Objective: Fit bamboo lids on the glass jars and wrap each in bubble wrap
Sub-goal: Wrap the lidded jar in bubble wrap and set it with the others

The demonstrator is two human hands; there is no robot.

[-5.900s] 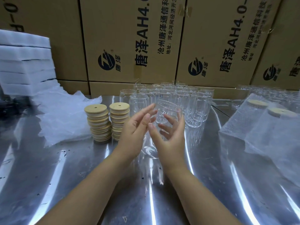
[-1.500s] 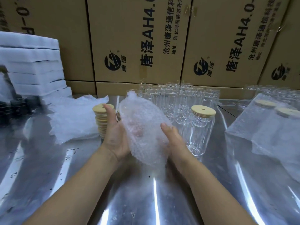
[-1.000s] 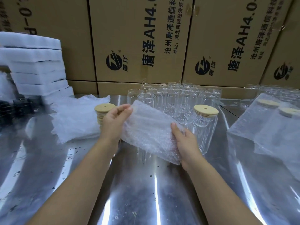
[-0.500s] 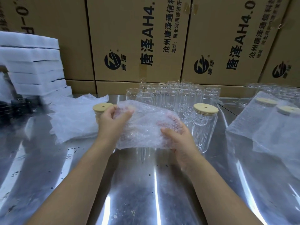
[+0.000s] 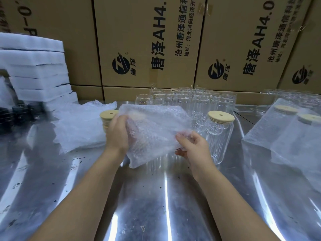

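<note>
A bubble wrap sheet (image 5: 156, 129) is held above a steel table (image 5: 156, 206) at the centre of the view. Its 9 o'clock edge is gripped by the left hand (image 5: 118, 136), fingers curled into the plastic. Its 4 o'clock corner is pinched by the right hand (image 5: 196, 148). A glass jar (image 5: 220, 145), capped with a bamboo lid (image 5: 221, 116), is stood just beside the sheet at 3 o'clock. Uncapped jars (image 5: 187, 100) are grouped at 12 o'clock, a lid stack (image 5: 107, 117) is seen at 10 o'clock, and wrapped jars (image 5: 284, 136) are set farther out at 3 o'clock.
</note>
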